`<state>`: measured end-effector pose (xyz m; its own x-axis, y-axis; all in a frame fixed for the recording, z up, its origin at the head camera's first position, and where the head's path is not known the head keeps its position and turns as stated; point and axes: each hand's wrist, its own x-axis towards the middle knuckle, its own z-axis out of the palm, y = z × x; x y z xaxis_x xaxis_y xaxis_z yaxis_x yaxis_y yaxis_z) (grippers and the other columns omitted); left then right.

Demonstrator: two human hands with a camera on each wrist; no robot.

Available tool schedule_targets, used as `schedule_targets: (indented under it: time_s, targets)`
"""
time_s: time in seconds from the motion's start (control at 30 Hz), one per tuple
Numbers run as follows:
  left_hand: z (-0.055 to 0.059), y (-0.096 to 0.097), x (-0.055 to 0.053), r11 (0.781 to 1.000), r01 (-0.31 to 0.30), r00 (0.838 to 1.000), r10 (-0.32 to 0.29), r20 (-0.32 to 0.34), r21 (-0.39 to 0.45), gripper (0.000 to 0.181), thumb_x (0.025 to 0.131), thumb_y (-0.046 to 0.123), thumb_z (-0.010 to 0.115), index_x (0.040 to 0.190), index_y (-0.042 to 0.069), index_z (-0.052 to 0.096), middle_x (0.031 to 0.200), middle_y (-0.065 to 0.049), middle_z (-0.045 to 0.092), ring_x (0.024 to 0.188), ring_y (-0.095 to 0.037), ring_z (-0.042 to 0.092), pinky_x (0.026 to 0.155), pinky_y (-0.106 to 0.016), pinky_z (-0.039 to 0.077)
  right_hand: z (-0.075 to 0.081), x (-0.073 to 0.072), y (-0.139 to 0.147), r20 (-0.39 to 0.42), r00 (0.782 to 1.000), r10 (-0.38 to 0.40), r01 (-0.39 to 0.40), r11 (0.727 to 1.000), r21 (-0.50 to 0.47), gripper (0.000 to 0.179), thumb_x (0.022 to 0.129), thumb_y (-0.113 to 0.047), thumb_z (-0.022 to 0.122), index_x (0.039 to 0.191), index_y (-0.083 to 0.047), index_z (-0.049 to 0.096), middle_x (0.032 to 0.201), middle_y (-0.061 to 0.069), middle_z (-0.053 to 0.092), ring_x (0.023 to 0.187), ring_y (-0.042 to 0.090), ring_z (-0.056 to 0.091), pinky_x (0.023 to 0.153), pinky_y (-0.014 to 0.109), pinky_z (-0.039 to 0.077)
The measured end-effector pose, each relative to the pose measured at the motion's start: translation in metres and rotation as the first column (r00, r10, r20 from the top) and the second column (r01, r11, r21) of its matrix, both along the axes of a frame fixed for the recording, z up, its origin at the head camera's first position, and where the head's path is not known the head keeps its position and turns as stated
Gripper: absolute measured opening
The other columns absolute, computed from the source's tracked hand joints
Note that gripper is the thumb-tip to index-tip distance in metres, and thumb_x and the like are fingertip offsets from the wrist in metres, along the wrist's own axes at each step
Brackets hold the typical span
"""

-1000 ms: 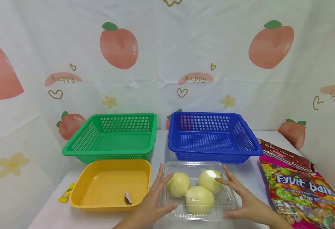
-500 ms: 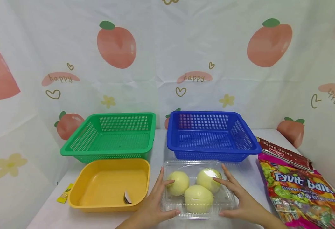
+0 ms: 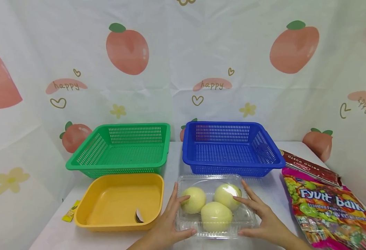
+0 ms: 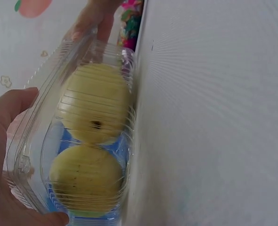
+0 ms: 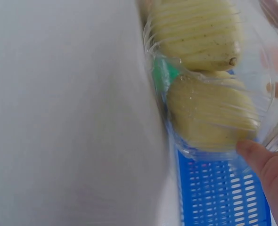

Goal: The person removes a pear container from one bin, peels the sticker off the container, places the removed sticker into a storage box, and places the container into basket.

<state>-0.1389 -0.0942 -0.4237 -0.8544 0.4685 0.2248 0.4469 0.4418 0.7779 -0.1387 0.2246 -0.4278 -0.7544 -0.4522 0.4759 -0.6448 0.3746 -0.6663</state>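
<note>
A clear plastic clamshell box with three pale yellow, pear-like fruits inside lies at the front of the table, its lid down. My left hand grips its left side, thumb at the near edge and fingers spread along the side and over the lid. On the opposite side, my right hand holds it the same way. The left wrist view shows two fruits through the ribbed wall. In the right wrist view a fingertip presses the plastic by one fruit.
Behind the box stands a blue basket, with a green basket to its left. A yellow tub at left holds a small dark-and-white piece. Beside it lies a yellow sachet. At right are a candy bag and a dark-red pack.
Both hands have closed in on the box's sides, from hovering around it to gripping it. The head view has shifted slightly; baskets, tub and bags stay put.
</note>
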Motion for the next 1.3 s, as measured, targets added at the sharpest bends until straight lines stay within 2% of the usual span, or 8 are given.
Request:
schedule_targets:
  time_s: [0.3, 0.57, 0.7, 0.8, 0.93, 1.07, 1.17, 1.3]
  targets:
    - [0.003, 0.001, 0.001, 0.998, -0.038, 0.999, 0.037, 0.021, 0.053, 0.071, 0.075, 0.037, 0.075, 0.135, 0.019, 0.041, 0.157, -0.015, -0.008, 0.139, -0.046, 0.015, 0.1, -0.068, 0.026, 0.002, 0.003, -0.004, -0.073, 0.997, -0.009, 0.005, 0.998, -0.059, 0.074, 0.062, -0.002, 0.082, 0.13, 0.0, 0.052, 0.153, 0.017, 0.023, 0.136, -0.005, 0.026, 0.093, 0.009, 0.038]
    - [0.009, 0.002, 0.004, 0.996, -0.039, 0.999, 0.036, 0.037, 0.08, 0.067, 0.077, 0.035, 0.074, 0.134, 0.018, 0.043, 0.158, -0.013, -0.005, 0.138, -0.047, 0.018, 0.1, -0.07, 0.025, 0.012, 0.009, -0.007, 0.004, 1.0, 0.002, -0.002, 0.99, -0.144, 0.066, 0.067, 0.009, 0.075, 0.128, 0.006, 0.051, 0.153, 0.01, 0.027, 0.134, -0.006, 0.03, 0.094, 0.01, 0.041]
    - [0.013, 0.002, 0.005, 0.995, -0.036, 0.998, 0.031, 0.055, 0.094, 0.064, 0.079, 0.034, 0.073, 0.133, 0.017, 0.044, 0.158, -0.013, -0.004, 0.138, -0.048, 0.017, 0.1, -0.071, 0.024, 0.016, 0.01, -0.007, 0.038, 0.998, 0.039, -0.029, 0.972, -0.232, 0.057, 0.071, 0.015, 0.068, 0.125, 0.014, 0.049, 0.153, 0.003, 0.03, 0.134, -0.005, 0.032, 0.094, 0.013, 0.042]
    - [0.018, 0.002, 0.007, 0.993, -0.033, 0.997, 0.025, 0.071, 0.115, 0.063, 0.079, 0.032, 0.073, 0.133, 0.017, 0.045, 0.158, -0.012, -0.002, 0.14, -0.046, 0.013, 0.101, -0.072, 0.02, 0.02, 0.011, -0.007, 0.057, 0.996, 0.067, -0.046, 0.948, -0.316, 0.052, 0.074, 0.021, 0.061, 0.123, 0.019, 0.045, 0.152, 0.0, 0.032, 0.136, -0.002, 0.031, 0.097, 0.014, 0.04]
    - [0.024, 0.002, 0.009, 0.991, -0.034, 0.998, 0.026, 0.063, 0.127, 0.061, 0.08, 0.03, 0.072, 0.133, 0.016, 0.046, 0.158, -0.012, 0.001, 0.141, -0.045, 0.012, 0.101, -0.072, 0.02, 0.026, 0.012, -0.009, 0.052, 0.996, 0.075, -0.049, 0.922, -0.384, 0.051, 0.076, 0.024, 0.056, 0.125, 0.018, 0.045, 0.15, -0.001, 0.034, 0.137, -0.001, 0.029, 0.099, 0.012, 0.038]
    - [0.03, 0.001, 0.01, 0.99, -0.05, 0.998, 0.044, 0.048, 0.13, 0.06, 0.079, 0.029, 0.073, 0.132, 0.017, 0.048, 0.157, -0.013, 0.006, 0.14, -0.043, 0.016, 0.101, -0.07, 0.023, 0.031, 0.014, -0.01, 0.023, 0.998, 0.057, -0.044, 0.926, -0.375, 0.05, 0.076, 0.025, 0.055, 0.125, 0.018, 0.045, 0.15, 0.001, 0.035, 0.137, 0.001, 0.03, 0.099, 0.012, 0.038]
    - [0.034, -0.001, 0.012, 0.99, -0.061, 0.998, 0.058, 0.029, 0.129, 0.059, 0.079, 0.03, 0.073, 0.131, 0.019, 0.048, 0.157, -0.012, 0.009, 0.14, -0.042, 0.017, 0.102, -0.068, 0.025, 0.035, 0.017, -0.01, -0.001, 1.0, 0.02, -0.019, 0.942, -0.334, 0.05, 0.075, 0.023, 0.057, 0.124, 0.018, 0.046, 0.15, 0.002, 0.035, 0.137, 0.001, 0.031, 0.098, 0.013, 0.04]
    - [0.041, -0.004, 0.013, 0.991, -0.052, 0.998, 0.057, -0.041, 0.126, 0.057, 0.08, 0.03, 0.072, 0.131, 0.019, 0.049, 0.156, -0.014, 0.013, 0.139, -0.043, 0.019, 0.1, -0.068, 0.028, 0.041, 0.02, -0.012, -0.019, 0.999, -0.032, 0.025, 0.957, -0.29, 0.05, 0.075, 0.021, 0.06, 0.123, 0.016, 0.048, 0.149, 0.002, 0.037, 0.136, 0.0, 0.033, 0.094, 0.013, 0.043]
